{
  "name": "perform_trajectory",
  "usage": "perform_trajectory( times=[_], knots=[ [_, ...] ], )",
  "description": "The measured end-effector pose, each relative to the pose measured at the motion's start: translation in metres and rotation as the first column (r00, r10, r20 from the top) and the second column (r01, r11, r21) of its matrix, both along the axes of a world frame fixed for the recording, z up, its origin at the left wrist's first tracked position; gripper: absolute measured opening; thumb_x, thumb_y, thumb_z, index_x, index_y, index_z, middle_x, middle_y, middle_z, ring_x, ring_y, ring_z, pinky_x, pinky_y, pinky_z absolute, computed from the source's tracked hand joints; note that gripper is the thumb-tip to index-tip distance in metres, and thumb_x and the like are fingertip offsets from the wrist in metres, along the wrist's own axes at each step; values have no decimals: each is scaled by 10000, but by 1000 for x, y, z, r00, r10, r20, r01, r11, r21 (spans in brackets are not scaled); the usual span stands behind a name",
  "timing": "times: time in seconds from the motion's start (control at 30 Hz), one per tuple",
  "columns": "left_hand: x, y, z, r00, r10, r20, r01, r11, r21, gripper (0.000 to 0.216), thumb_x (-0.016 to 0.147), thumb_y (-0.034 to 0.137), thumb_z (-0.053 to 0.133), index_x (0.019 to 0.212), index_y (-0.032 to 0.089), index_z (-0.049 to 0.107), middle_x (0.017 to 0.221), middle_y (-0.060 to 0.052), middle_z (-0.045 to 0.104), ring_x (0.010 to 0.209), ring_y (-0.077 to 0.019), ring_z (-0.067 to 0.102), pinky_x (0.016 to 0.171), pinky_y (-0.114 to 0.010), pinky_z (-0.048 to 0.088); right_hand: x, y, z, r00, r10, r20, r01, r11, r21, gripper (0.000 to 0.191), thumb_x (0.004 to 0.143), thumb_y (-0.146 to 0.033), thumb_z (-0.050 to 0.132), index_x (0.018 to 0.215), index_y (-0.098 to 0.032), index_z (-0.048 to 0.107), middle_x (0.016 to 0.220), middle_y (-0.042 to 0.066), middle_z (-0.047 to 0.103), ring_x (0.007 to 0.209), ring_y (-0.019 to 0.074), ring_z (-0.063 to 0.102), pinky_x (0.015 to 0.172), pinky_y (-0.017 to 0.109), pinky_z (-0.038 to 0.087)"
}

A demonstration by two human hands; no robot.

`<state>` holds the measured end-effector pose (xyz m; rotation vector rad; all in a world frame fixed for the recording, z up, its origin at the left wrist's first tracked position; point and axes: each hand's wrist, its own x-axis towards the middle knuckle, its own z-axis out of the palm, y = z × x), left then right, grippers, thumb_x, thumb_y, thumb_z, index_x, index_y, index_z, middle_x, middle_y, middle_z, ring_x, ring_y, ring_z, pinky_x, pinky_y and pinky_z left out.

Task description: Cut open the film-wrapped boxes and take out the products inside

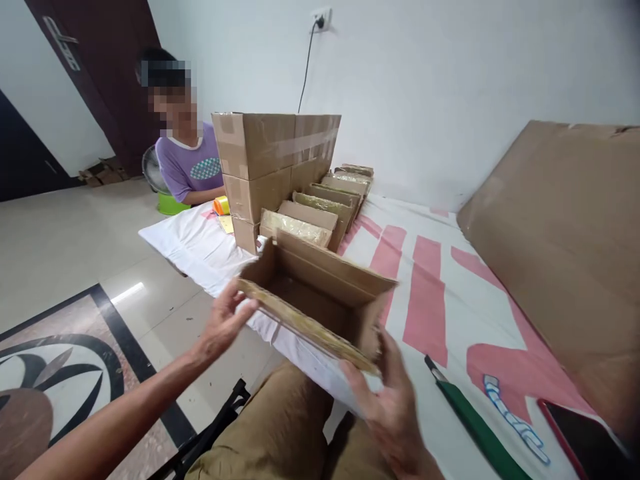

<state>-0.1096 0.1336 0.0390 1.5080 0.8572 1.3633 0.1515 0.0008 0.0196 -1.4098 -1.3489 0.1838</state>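
Note:
Between both hands I hold an open cardboard box point(310, 287), tilted, its hollow inside facing up and toward me. My left hand point(227, 320) grips its near left corner, with the thumb along the rim. At the right end, my right hand point(385, 400) clasps the near corner, thumb in front and fingers behind the end wall. Just beyond the box stand several folded cardboard pieces point(320, 220) in a leaning row. Beside them rises a stack of taped cardboard boxes point(267, 143). To the right of my right hand lies a green-handled utility knife point(473, 420).
A pink-and-white cloth point(425, 293) covers the table. A large cardboard sheet point(560, 253) leans at the right. A phone point(585, 440) lies at the near right edge. Across the table sits a person in a purple shirt point(187, 163), near an orange-and-yellow object point(221, 205).

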Motion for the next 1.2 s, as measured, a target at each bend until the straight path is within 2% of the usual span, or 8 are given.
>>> perform_trajectory(
  times=[0.13,0.27,0.43,0.73,0.87,1.0,1.1,1.2],
  knots=[
    [-62,45,-18,963,259,71,-260,965,8,423,780,447,784,1104,186,709,1103,-64,739,1073,-259,671,977,-372,532,-63,68,-8,985,172,-28,-170,984,55,699,937,-370,690,1570,-246,418,1546,156,548,1383,323,576,1070,503,568],
    [-71,85,-42,956,289,55,-285,956,-70,365,703,395,736,999,189,681,963,-34,708,962,-234,643,917,-352,518,-90,114,-48,984,160,-73,-159,987,12,742,889,-321,691,1568,-194,421,1554,199,526,1452,363,503,1169,598,469],
    [-52,100,-68,975,212,69,-201,969,-141,408,704,361,705,1073,196,654,997,-26,702,999,-224,625,944,-336,495,-83,111,-95,984,146,-101,-156,982,-104,774,871,-284,684,1588,-225,399,1549,172,537,1438,351,520,1166,588,471],
    [-40,107,-73,982,158,106,-144,981,-131,521,707,420,783,1165,208,652,1134,-49,724,1102,-246,642,984,-347,517,-75,103,-114,985,128,-116,-136,989,-61,722,859,-241,647,1550,-201,440,1539,176,549,1418,340,542,1165,560,481],
    [-38,96,-70,981,191,33,-182,966,-184,671,748,529,788,1309,208,609,1318,-103,692,1307,-309,593,1138,-442,467,-71,103,-121,954,88,-285,-122,987,-104,643,851,-254,607,1479,-160,505,1429,200,624,1286,321,645,924,445,635],
    [-38,58,-81,927,336,-169,-369,897,-244,956,765,636,779,1539,206,418,1593,-205,472,1493,-400,442,1243,-586,348,-69,103,-123,929,24,-369,-67,993,-102,570,853,-245,571,1413,-142,554,1356,204,664,1207,298,686,856,394,644],
    [-30,30,-98,894,329,-303,-383,914,-136,999,784,630,777,1594,240,341,1645,-210,390,1522,-417,403,1226,-621,372,-70,102,-124,933,36,-358,-63,996,-66,556,834,-219,560,1388,-172,577,1363,181,662,1205,282,685,843,366,645],
    [-12,22,-112,899,304,-315,-331,943,-36,1014,789,622,779,1615,294,291,1694,-188,309,1571,-408,322,1209,-616,404,-71,103,-126,936,44,-349,-59,998,-32,556,827,-203,546,1381,-179,585,1375,180,651,1202,279,686,827,357,648]
  ],
)
